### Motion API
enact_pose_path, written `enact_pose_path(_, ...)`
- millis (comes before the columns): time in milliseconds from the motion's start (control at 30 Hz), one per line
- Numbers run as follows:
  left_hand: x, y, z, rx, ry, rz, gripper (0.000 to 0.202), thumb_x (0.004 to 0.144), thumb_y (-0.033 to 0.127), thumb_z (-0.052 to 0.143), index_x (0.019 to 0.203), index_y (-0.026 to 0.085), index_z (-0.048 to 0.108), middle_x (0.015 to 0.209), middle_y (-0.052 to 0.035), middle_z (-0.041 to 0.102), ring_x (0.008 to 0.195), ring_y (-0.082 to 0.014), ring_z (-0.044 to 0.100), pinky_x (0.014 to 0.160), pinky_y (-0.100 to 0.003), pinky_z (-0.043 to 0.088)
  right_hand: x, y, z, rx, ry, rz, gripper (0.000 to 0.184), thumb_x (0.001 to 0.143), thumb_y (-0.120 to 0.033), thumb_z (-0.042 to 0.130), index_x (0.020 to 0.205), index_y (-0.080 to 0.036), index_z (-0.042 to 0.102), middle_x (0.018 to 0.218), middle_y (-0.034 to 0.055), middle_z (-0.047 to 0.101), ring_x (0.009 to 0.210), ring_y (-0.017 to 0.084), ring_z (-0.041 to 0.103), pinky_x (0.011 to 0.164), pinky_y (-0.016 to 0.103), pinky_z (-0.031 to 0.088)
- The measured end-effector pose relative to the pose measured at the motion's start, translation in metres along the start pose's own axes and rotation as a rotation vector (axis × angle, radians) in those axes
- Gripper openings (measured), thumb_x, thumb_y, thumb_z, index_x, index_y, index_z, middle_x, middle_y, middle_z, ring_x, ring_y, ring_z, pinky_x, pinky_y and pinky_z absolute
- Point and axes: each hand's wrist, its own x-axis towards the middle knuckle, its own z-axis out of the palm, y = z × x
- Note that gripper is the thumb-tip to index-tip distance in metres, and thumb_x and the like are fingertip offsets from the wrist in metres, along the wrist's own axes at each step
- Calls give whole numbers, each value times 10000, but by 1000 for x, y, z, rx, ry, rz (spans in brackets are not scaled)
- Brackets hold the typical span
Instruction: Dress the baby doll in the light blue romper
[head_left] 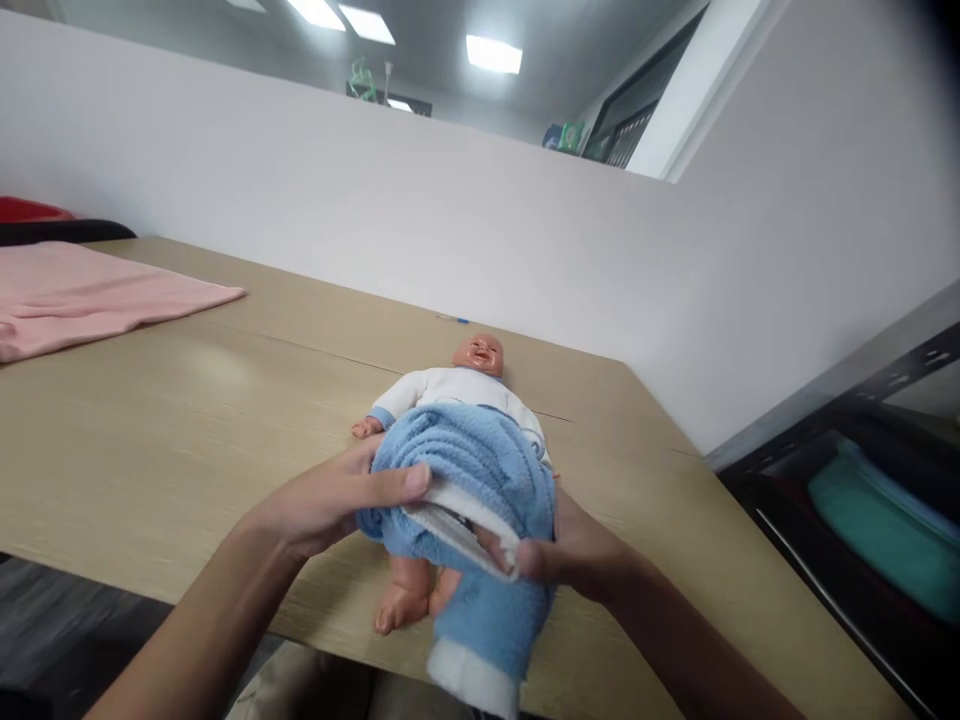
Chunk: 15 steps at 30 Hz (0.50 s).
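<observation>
In the head view, the left hand [337,505] is gripping one side of the blue trousers [472,450] just below the middle of the frame, and the right hand [581,555] is gripping the other side, the white-lined opening gaping between both thumbs. One white-cuffed leg is hanging toward the bottom edge. Behind the trousers, a doll [480,356] in a white top is lying face up on the tabletop [225,430]. A pink cloth [97,290] is lying at the left.

Office-like workroom, white partition wall [315,190], ceiling light panels [493,54], wood-toned table [187,430], slotted black rack [877,391]
</observation>
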Motion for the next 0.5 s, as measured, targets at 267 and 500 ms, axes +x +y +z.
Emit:
enact_pose_path(267, -30, -40, 29, 391, 390, -40, 537, 947, 496, 830, 1384, 201, 728, 1330, -107, 824, 1233, -356, 765, 1064, -426, 616, -21, 2, 36, -447, 487, 189, 533, 790, -399, 863, 1265, -200, 724, 1329, 168, 789, 1298, 402, 731, 1170, 606, 576)
enact_pose_path(500, -36, -71, 41, 478, 554, 80, 503, 995, 531, 669, 1335, 165, 730, 1211, -105, 817, 1183, -360, 731, 1061, -445, 572, -18, 8, 60, -610, 520, 225, 401, 868, -346, 754, 1235, -184, 755, 1254, 148, 832, 1227, 377, 767, 1099, 558, 619)
